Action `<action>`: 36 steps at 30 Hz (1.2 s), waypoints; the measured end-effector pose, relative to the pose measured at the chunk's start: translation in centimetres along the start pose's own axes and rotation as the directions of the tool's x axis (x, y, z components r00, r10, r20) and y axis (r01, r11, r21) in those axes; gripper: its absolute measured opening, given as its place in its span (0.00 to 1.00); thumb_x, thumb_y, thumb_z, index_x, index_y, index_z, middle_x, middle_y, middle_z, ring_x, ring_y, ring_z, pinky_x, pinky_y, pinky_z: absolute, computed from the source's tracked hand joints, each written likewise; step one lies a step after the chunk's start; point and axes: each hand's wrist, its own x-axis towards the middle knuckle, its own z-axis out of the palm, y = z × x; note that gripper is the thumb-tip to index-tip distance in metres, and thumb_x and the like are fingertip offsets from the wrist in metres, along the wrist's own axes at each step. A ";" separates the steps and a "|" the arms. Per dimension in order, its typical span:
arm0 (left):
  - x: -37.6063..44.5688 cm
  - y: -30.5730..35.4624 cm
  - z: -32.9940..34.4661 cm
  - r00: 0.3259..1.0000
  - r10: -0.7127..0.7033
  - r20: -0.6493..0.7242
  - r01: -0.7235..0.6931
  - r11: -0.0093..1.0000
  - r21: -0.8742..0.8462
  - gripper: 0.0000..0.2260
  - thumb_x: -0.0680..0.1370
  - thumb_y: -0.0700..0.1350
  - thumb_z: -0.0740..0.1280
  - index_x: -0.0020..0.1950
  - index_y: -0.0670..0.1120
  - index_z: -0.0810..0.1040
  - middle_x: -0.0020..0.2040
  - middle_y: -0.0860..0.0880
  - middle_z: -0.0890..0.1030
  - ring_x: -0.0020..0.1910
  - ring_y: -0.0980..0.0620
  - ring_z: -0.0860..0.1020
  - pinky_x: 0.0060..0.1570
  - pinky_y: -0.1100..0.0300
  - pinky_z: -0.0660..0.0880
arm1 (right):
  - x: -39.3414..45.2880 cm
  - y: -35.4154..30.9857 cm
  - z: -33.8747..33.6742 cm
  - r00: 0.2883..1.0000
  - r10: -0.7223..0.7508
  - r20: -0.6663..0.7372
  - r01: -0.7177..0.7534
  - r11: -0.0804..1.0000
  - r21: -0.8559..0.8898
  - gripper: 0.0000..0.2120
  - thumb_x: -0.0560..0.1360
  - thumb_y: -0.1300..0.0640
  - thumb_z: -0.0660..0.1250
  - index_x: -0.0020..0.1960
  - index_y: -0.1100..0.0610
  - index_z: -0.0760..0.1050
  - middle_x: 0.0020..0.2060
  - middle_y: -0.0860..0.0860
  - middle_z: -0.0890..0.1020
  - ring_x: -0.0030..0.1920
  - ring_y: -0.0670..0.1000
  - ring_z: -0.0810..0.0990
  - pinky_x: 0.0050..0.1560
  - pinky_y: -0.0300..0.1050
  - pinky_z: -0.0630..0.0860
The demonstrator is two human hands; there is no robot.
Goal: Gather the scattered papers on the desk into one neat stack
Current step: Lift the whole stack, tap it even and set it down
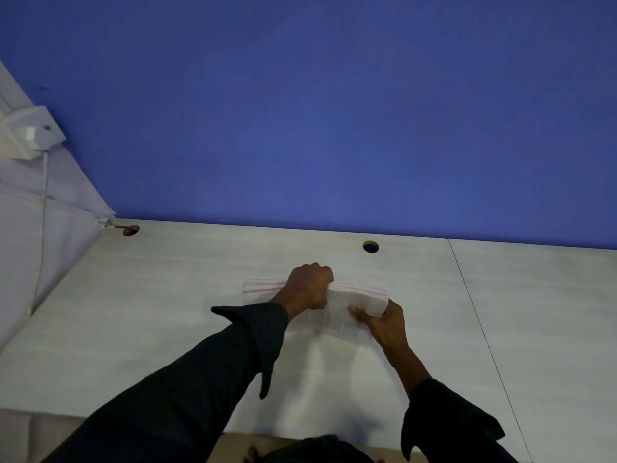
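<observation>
Papers (337, 312) gripped by left hand (309, 289) and right hand (384, 324) on desk (167, 312).

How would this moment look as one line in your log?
stage: squaring papers | left hand: grips stack | right hand: holds stack corner | desk

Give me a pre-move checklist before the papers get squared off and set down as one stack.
1. Left hand has a grip on the papers: ok, fingers curled over the far edge.
2. Right hand holds the right end: ok, thumb on top.
3. All sheets gathered: ok, no loose sheet on the visible desk.
4. Edges aligned: not ok, the bundle is bowed and fanned.
5. Grommet hole away from the papers: ok.
</observation>
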 end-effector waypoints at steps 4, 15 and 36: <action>0.7 -0.7 -1.5 0.998 -0.057 -0.032 0.054 0.994 -0.090 0.25 0.71 0.48 0.77 0.65 0.45 0.75 0.62 0.44 0.77 0.60 0.43 0.77 0.56 0.55 0.74 | -0.4 0.7 -0.2 0.959 0.187 -0.214 -0.205 0.977 -0.065 0.40 0.66 0.48 0.83 0.72 0.56 0.70 0.68 0.57 0.77 0.67 0.58 0.77 0.68 0.55 0.75; -2.6 -4.3 -4.9 0.993 -0.049 0.109 0.118 0.247 -0.962 0.18 0.71 0.37 0.78 0.60 0.43 0.82 0.55 0.46 0.86 0.52 0.47 0.85 0.48 0.54 0.83 | -0.1 -6.0 0.6 0.954 0.083 0.287 -0.210 0.869 0.447 0.21 0.74 0.63 0.76 0.66 0.55 0.78 0.59 0.55 0.86 0.59 0.59 0.85 0.58 0.61 0.82; -4.8 -5.2 0.2 0.874 -0.482 -0.056 0.012 0.135 -0.991 0.21 0.67 0.36 0.81 0.56 0.48 0.79 0.47 0.52 0.83 0.46 0.53 0.82 0.36 0.66 0.79 | 0.0 -6.6 3.5 0.995 -0.071 0.070 0.059 0.984 0.167 0.20 0.69 0.63 0.81 0.57 0.52 0.81 0.47 0.44 0.86 0.46 0.45 0.86 0.39 0.35 0.82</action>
